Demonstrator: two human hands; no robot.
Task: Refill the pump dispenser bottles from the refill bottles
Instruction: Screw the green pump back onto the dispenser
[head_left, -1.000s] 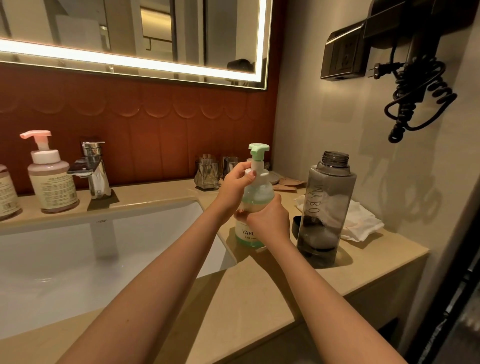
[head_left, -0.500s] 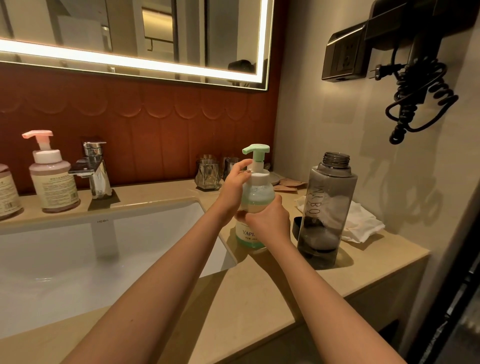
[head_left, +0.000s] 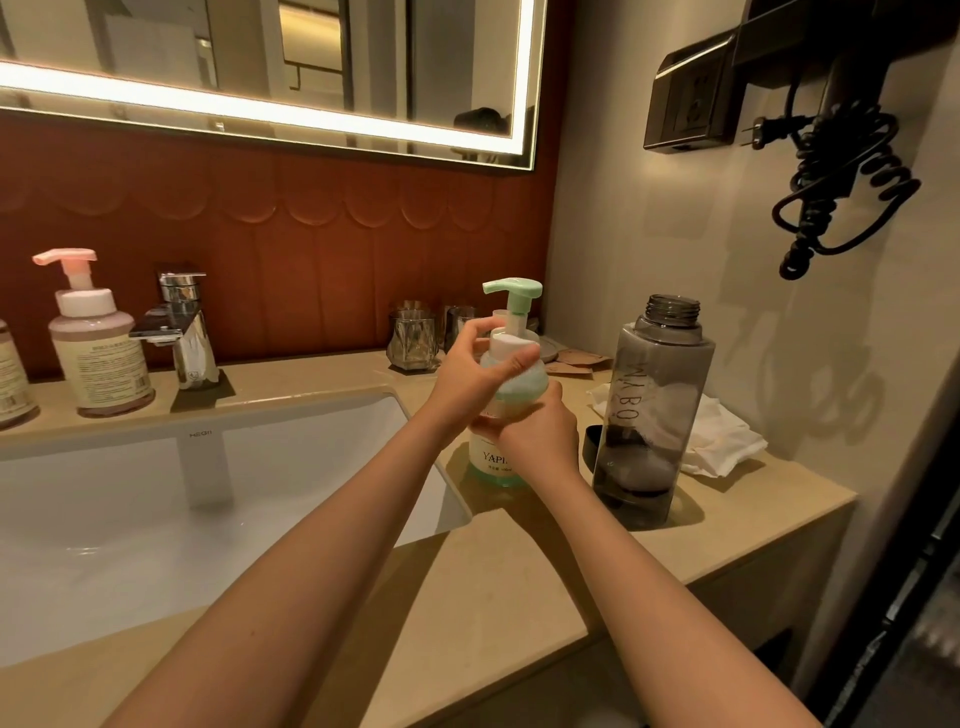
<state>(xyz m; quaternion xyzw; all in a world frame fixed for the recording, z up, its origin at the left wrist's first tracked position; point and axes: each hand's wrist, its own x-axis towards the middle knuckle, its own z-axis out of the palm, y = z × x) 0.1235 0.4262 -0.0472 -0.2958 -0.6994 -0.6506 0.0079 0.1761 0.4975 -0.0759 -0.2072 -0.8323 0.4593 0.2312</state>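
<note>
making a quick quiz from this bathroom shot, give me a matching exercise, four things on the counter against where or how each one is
Things:
1. green pump bottle
2. pink pump bottle
3. grey refill bottle
4. white cloth

States:
A. left of the tap
B. crumpled by the wall
C. held by both hands
D. uncapped, neck open

Pairs: 1-C, 2-A, 3-D, 4-B
</note>
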